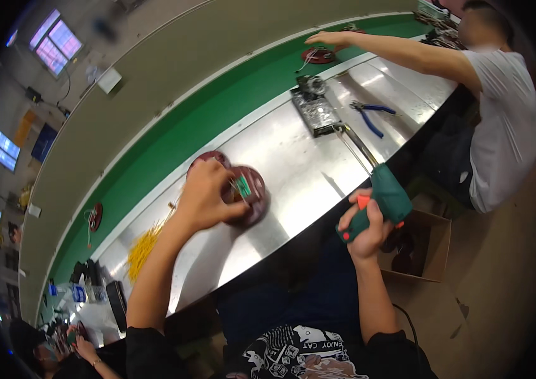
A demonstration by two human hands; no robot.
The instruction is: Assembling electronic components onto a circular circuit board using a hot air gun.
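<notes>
My left hand (208, 197) is curled over a dark red round housing (256, 211), thumb and fingers gripping it. A small green circuit board (243, 185) shows inside the housing, and another dark red round part (210, 156) sits partly hidden behind the fingers. In my right hand (369, 230) is a green soldering gun (391, 194) with a red trigger, held beyond the bench's near edge. Its metal barrel points away from me, the tip beside a metal soldering stand (318, 114) on the bench.
Blue-handled pliers (372, 117) lie right of the stand. Yellow wires (143, 249) are bunched to the left. Red wired parts (94, 216) rest along the green strip (173, 126). A co-worker (501, 120) reaches over at right; another person (50, 354) works lower left. A cardboard box (438, 252) stands below.
</notes>
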